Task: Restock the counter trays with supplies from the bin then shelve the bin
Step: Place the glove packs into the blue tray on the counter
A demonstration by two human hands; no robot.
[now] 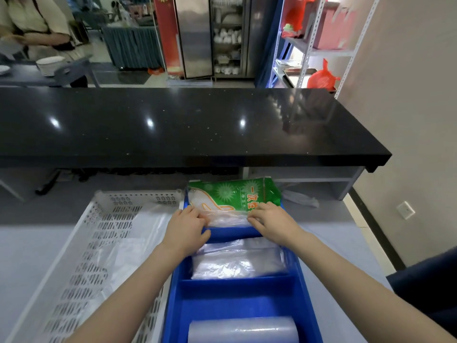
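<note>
A blue divided tray (237, 290) lies in front of me on the grey counter. In its far compartment sits a green packet of disposable gloves (237, 195), leaning on the back wall. My left hand (186, 225) and my right hand (270, 220) both press on the packet's clear near end. The middle compartment holds a stack of clear plastic bags (238, 262). A roll of clear plastic (243, 330) lies in the nearest compartment. To the left stands the white perforated bin (81, 263), with a clear bag (138, 241) inside it.
A black stone ledge (173, 125) runs across above the work surface. Crumpled clear plastic (300, 196) lies right of the tray. Metal shelving (314, 50) with red bags stands at the back right. A person (37, 28) stands at the far left by stacked bowls (50, 65).
</note>
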